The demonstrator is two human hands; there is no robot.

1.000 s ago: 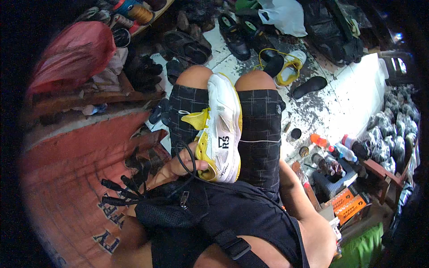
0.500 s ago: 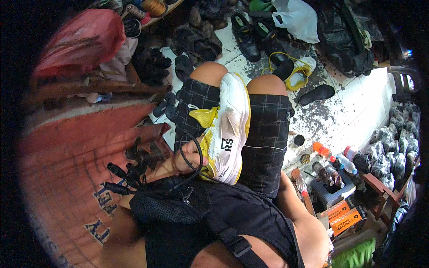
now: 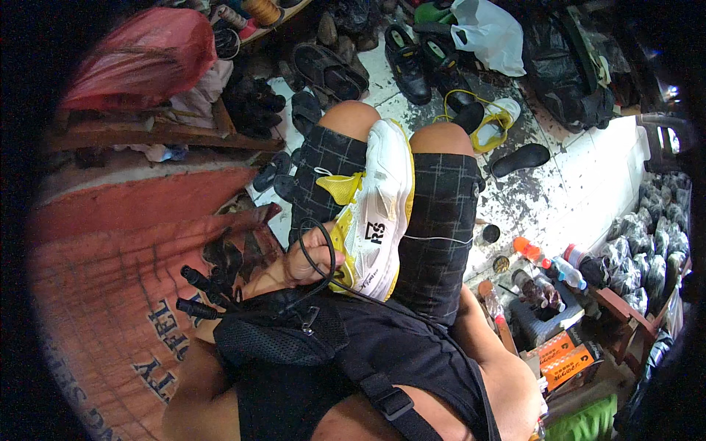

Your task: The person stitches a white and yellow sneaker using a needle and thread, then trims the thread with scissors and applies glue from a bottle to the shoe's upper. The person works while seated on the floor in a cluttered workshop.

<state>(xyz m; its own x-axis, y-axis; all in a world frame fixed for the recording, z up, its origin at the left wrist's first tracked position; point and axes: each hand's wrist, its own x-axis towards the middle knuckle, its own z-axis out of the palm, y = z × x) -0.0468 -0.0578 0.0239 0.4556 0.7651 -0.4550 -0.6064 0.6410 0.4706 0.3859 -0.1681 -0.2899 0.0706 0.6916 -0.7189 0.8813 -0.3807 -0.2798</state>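
Our left hand (image 3: 307, 260), the nearer, is clamped on the heel end of the shoe (image 3: 384, 192), which lies sideways to its right, long axis running toward our knees (image 3: 443, 138); our hidden right hand we cannot tell.

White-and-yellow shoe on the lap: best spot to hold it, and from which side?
Probably the collar near the heel, from the person's left. The shoe lies on its side, toe pointing away, with its opening facing left, so that edge is exposed; the left grip is there. The sole faces right and offers no such rim.
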